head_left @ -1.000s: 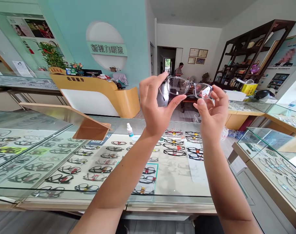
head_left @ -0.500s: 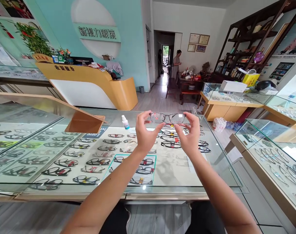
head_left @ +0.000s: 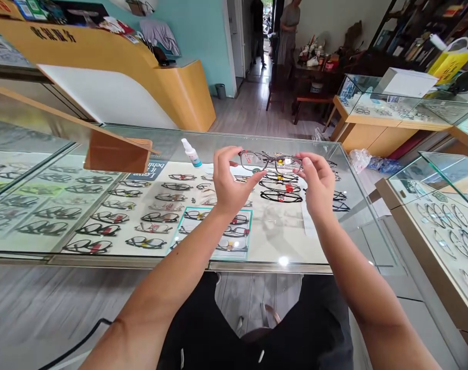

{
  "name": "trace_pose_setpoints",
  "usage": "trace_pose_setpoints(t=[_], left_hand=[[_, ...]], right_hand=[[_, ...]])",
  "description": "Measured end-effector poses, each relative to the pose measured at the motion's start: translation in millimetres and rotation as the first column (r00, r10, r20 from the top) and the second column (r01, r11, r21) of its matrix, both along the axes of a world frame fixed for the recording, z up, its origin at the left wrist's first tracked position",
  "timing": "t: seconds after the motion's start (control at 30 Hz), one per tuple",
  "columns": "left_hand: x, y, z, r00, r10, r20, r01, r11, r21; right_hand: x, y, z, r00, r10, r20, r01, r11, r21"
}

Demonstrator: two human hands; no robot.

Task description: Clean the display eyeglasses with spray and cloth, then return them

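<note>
A pair of eyeglasses (head_left: 270, 161) with a thin dark frame and clear lenses is held up over the glass display case (head_left: 288, 244). My left hand (head_left: 231, 180) grips its left end, thumb stretched out below the lens. At the other end, the fingers of my right hand (head_left: 318, 180) are closed on the frame near the hinge. Under the glass, rows of spectacle frames (head_left: 156, 218) lie on a white base, several of them directly beneath my hands. A white spray bottle (head_left: 191, 153) stands on the case to the left of my left hand.
A wooden-framed stand (head_left: 118, 149) rests on the case at left. Beyond are a yellow counter (head_left: 187, 95) and a bin (head_left: 220, 91). More display cases (head_left: 442, 226) line the right side, one bearing a white box (head_left: 407, 85). A person (head_left: 290, 25) stands at the back.
My view has tilted down, so the case sits higher in the picture. The eyeglasses have tipped slightly, their right end lower. My right hand has changed its hold, thumb now up at the frame's end.
</note>
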State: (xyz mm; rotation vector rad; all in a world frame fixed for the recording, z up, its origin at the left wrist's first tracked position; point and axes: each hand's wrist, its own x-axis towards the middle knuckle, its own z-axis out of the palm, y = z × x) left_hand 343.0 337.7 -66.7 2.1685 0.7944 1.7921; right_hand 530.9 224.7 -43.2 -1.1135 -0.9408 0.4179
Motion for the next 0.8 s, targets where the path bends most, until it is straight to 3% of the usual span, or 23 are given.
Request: trace_pose_setpoints(t=[0.17, 0.53, 0.8], left_hand=[[1, 0, -1.7, 1.0, -0.027, 0.016, 0.026, 0.999, 0.041], [1, -4, -1.3, 0.999, -0.052, 0.002, 0.052, 0.996, -0.074], [1, -2, -2.1, 0.993, -0.119, 0.007, 0.119, 0.989, -0.092]], right_hand=[[2, -1, 1.1, 0.999, 0.015, -0.037, -0.014, 1.0, 0.028], [-2, -1, -1.7, 0.994, 0.108, -0.007, -0.108, 0.994, -0.01], [9, 3, -2.9, 0.963, 0.217, -0.163, -0.227, 0.973, -0.047]])
